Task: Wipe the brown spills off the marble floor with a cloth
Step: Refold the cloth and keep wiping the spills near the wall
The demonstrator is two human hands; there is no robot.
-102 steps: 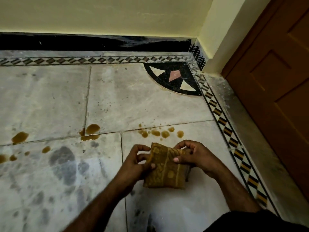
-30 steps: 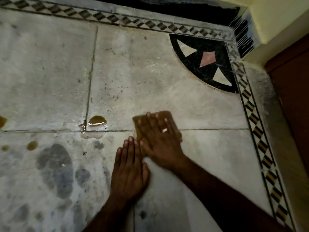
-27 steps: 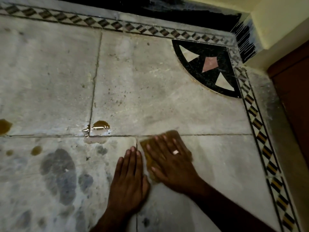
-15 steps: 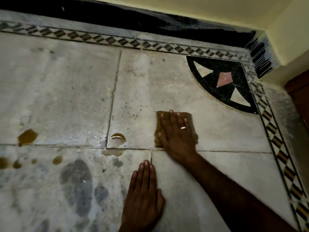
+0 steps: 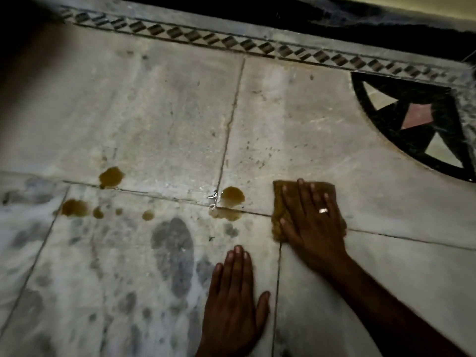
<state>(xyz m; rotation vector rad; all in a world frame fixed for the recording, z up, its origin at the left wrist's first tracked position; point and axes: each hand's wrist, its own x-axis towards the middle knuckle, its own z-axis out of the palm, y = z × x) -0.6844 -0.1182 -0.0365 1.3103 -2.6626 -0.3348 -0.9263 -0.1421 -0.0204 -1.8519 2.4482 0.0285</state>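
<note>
My right hand (image 5: 313,222) lies flat, fingers spread, pressing a folded brown cloth (image 5: 279,202) onto the marble floor (image 5: 159,130) over a tile joint. Just left of the cloth sits a brown spill (image 5: 232,196) with a paler smear (image 5: 226,213) below it. Further left are another brown puddle (image 5: 110,177), a larger one (image 5: 75,207) and several small drops (image 5: 148,215). My left hand (image 5: 235,297) rests palm down on the floor, nearer me, holding nothing.
A black corner inlay (image 5: 401,117) with pink and white shapes lies at the right. A diamond-pattern border strip (image 5: 231,41) runs along the far edge below a black skirting (image 5: 334,19). Grey damp patches (image 5: 173,253) mark the near tiles.
My right hand has slid the cloth leftward along the tile joint, closer to the nearest spill. The view has shifted left, showing more spills. My left hand stays flat on the floor.
</note>
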